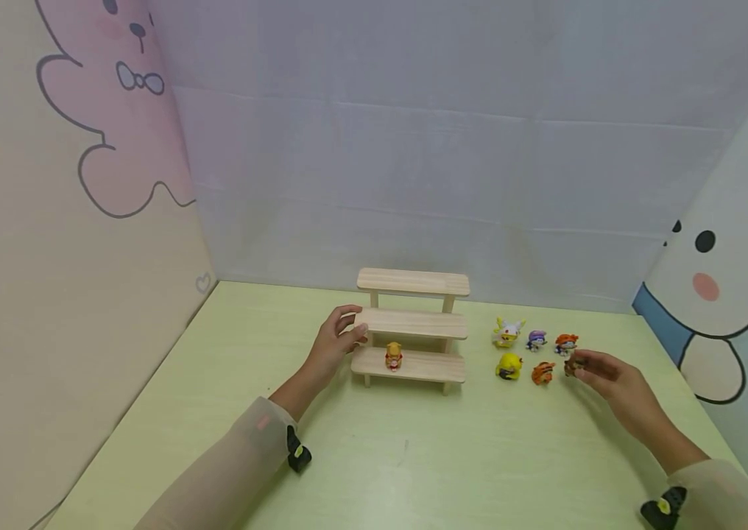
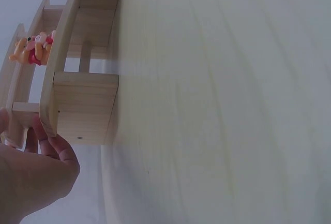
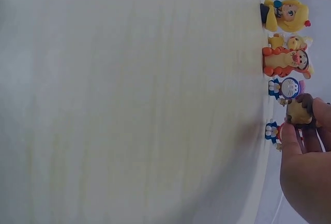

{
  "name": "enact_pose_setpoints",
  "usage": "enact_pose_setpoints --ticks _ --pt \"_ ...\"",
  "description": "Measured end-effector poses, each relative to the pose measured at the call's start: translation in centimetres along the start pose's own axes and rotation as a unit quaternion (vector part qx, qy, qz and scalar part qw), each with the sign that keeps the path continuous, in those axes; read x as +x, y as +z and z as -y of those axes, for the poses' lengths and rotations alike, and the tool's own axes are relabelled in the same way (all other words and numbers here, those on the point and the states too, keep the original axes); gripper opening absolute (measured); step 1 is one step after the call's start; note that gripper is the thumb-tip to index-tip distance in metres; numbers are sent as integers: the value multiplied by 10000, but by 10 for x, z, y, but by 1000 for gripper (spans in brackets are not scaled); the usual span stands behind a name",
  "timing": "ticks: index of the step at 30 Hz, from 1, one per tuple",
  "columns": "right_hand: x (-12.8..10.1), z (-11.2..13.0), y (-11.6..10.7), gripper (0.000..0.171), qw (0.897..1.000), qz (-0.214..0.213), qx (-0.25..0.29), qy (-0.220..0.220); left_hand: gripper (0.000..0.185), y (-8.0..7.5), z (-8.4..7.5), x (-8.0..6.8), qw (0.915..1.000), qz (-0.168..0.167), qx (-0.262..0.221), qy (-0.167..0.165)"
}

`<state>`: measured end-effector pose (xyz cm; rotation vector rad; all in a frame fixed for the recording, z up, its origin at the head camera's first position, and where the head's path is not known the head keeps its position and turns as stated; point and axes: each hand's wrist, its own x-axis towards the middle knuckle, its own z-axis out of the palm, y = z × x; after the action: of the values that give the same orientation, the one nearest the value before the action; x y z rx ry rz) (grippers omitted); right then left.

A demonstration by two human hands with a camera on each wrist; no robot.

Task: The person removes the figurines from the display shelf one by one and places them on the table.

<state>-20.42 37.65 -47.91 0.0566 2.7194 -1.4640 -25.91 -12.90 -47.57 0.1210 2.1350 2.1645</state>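
My left hand (image 1: 333, 346) grips the left end of a three-tier wooden display shelf (image 1: 407, 322), thumb by the middle tier. The left wrist view shows its fingers (image 2: 61, 149) curled round the shelf's end. A Winnie-the-Pooh figurine (image 1: 393, 357) in red stands on the lowest tier, left of its middle. On the right, my right hand (image 1: 626, 394) pinches a small brown figurine (image 3: 299, 111) between thumb and fingers, partly hidden by them. It is held beside an orange tiger figurine (image 1: 542, 373) and in front of an orange-topped figurine (image 1: 566, 344).
Left of the right hand stand a yellow-haired figurine (image 1: 509, 366), a yellow-and-white eared figurine (image 1: 508, 333) and a purple-topped figurine (image 1: 536, 340). The pale table (image 1: 407, 464) meets a sheet-covered wall (image 1: 414, 184) behind the shelf, with printed panels at both sides.
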Motion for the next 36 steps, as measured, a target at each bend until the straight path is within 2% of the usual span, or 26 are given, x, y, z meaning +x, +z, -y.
enact_pose_setpoints --ticks 10,23,36 --pt "-2 -10 2 57 9998 201 -49 80 45 0 -3 -4 10000 58 -8 23" --pt "-2 -15 4 51 9997 221 90 -56 45 1 -6 -5 10000 -24 53 24" --pt "-1 -14 2 61 9986 412 313 47 43 1 -5 -3 10000 -22 42 -31"
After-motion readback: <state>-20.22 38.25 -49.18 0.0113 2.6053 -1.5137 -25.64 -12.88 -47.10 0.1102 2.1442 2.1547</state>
